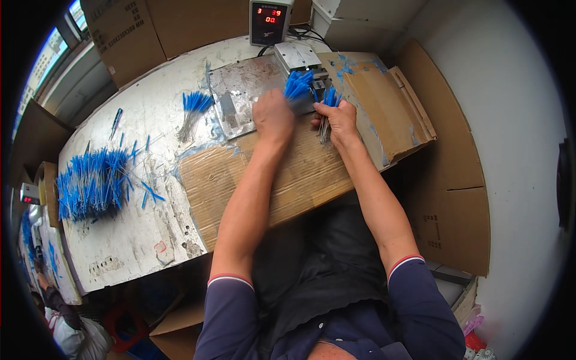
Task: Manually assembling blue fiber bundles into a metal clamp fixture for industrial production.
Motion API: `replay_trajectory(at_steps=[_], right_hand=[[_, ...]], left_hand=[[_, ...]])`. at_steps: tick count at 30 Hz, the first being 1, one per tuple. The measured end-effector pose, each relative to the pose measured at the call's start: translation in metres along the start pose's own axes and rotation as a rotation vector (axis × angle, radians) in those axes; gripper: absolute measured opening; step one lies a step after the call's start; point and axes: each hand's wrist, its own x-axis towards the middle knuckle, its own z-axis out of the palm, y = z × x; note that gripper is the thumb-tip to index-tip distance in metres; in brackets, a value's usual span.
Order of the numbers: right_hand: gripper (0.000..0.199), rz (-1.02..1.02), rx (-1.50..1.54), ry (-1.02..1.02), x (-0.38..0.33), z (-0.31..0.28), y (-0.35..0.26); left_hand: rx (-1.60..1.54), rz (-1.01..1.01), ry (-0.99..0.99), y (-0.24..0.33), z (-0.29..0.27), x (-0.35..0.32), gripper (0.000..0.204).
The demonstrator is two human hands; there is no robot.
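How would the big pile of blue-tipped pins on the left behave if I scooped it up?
The pile would probably shed pieces: its thin pins lie loose and fanned, with strays beside it. Each looks light and stiff. They would likely slide on the smooth table if pushed.

Red-digit counter box (268,21), cardboard sheet (288,180), metal plate (240,99).

Head camera looks steeply down, close over workbench (132,240).

Daylight pours through a window (53,51) at upper left. A worn white workbench (129,240) fills the middle, flattened brown cardboard (447,180) leans against the plain white wall (510,120) on the right.
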Motion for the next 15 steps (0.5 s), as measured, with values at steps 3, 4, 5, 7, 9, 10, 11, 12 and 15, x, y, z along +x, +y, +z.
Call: replay_trajectory(at_steps=[3,4,5,7,9,10,11,12,15], right_hand=[[0.019,-0.021,0.002,0.0,0.004,0.002,-0.001],[0.019,-0.021,0.002,0.0,0.006,0.003,-0.001],[0.019,-0.018,-0.043,0.016,0.008,0.004,-0.002],[0.019,-0.015,-0.087,0.033,0.013,0.007,-0.003],[0.022,0.007,-0.214,0.097,0.017,0.015,-0.006],[0.022,0.008,-0.213,0.098,0.018,0.017,-0.008],[0.022,-0.011,-0.235,0.114,0.02,0.019,-0.008],[0.023,-0.03,-0.258,0.13,0.021,0.021,-0.008],[0.02,-0.045,-0.24,0.164,0.025,0.023,-0.008]], left_hand=[[-0.039,-0.096,0.011,-0.002,-0.001,0.001,0.012],[-0.1,-0.126,0.064,-0.001,0.0,0.001,0.011],[-0.161,-0.156,0.117,0.001,-0.001,0.002,0.01],[-0.157,-0.163,0.106,0.002,-0.002,0.002,0.007],[-0.149,-0.17,0.097,0.001,-0.003,0.002,0.008],[-0.169,-0.184,0.095,0.001,-0.003,0.002,0.008],[-0.191,-0.198,0.093,0.001,-0.004,0.002,0.01],[-0.191,-0.199,0.091,0.001,-0.004,0.002,0.01],[-0.211,-0.204,0.08,0.001,-0.004,0.002,0.01]])
